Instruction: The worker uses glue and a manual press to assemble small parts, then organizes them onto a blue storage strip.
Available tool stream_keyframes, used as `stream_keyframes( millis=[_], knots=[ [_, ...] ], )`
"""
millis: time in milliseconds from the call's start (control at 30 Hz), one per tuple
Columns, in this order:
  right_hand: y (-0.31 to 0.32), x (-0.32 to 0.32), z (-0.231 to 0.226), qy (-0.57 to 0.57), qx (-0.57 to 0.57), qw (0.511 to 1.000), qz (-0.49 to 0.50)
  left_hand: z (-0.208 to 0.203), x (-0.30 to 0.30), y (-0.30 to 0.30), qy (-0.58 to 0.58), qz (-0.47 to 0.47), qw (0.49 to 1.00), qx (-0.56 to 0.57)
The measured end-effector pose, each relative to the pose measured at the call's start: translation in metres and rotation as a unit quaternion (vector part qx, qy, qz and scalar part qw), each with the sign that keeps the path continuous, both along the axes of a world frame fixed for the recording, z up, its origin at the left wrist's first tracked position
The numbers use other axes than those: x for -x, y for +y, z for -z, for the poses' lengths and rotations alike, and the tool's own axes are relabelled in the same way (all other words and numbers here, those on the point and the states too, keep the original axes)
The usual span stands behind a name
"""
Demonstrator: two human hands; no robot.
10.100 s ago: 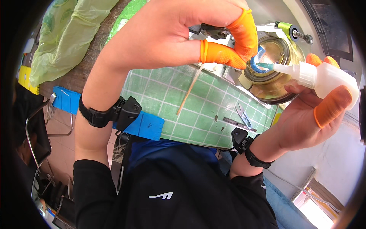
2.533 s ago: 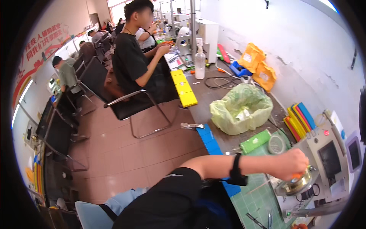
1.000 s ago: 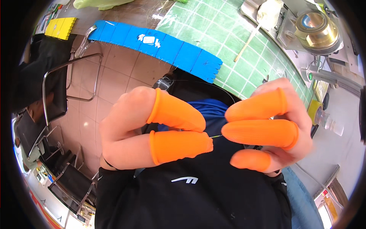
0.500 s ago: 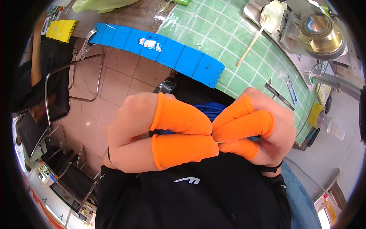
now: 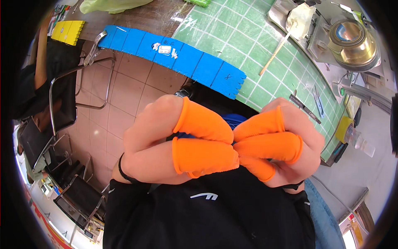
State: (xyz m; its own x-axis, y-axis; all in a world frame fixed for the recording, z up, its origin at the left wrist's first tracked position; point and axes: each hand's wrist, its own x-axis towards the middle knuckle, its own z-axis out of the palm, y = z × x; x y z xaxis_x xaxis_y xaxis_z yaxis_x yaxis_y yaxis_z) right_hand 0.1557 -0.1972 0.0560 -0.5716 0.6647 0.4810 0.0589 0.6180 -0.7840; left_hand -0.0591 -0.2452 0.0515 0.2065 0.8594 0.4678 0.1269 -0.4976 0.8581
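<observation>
My left hand (image 5: 139, 143) and my right hand (image 5: 309, 133) meet fingertip to fingertip in front of my black shirt (image 5: 199, 216). Orange rubber finger cots (image 5: 207, 155) cover the thumb and fingers of the left. Similar orange finger cots (image 5: 269, 146) sit on the right hand's digits. Both hands are closed in a pinch, and whatever lies between the tips is hidden by them. Behind the fingers, a bit of blue material (image 5: 235, 120) shows at lap level.
A blue notched strip (image 5: 195, 64) lines the edge of the green-tiled tabletop (image 5: 248, 50). On the right are a stick with a pale paddle (image 5: 275, 52), a craft knife (image 5: 318, 101), a brass-coloured pot (image 5: 352, 45) and a clear bottle (image 5: 361, 141). Metal-framed chairs (image 5: 81, 197) and another person's arm (image 5: 40, 66) are at left.
Both hands have turned slightly and shifted a little to the right, still pinched together. A speck of green that showed between the fingertips is now out of sight.
</observation>
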Motion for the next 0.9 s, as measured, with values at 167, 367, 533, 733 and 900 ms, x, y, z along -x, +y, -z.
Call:
stream_keyframes(
  millis=[167,367,533,733,900],
  knots=[
    [-0.002,0.008,0.0,-0.017,-0.045,0.997,0.057,-0.004,0.006,0.013,0.057,-0.009,0.998,-0.018],
    [-0.007,0.022,0.008,-0.045,-0.074,0.994,0.073,0.017,0.016,-0.014,-0.061,0.026,0.982,0.175],
    [-0.009,0.036,0.013,-0.099,-0.068,0.99,0.069,0.022,0.024,-0.025,-0.197,0.001,0.914,0.356],
    [-0.011,0.041,0.018,-0.156,-0.072,0.985,0.024,0.035,0.027,-0.033,-0.243,-0.008,0.879,0.411],
    [-0.014,0.039,0.017,-0.185,-0.082,0.979,0.009,0.046,0.021,-0.039,-0.244,-0.012,0.878,0.411]
  ],
)
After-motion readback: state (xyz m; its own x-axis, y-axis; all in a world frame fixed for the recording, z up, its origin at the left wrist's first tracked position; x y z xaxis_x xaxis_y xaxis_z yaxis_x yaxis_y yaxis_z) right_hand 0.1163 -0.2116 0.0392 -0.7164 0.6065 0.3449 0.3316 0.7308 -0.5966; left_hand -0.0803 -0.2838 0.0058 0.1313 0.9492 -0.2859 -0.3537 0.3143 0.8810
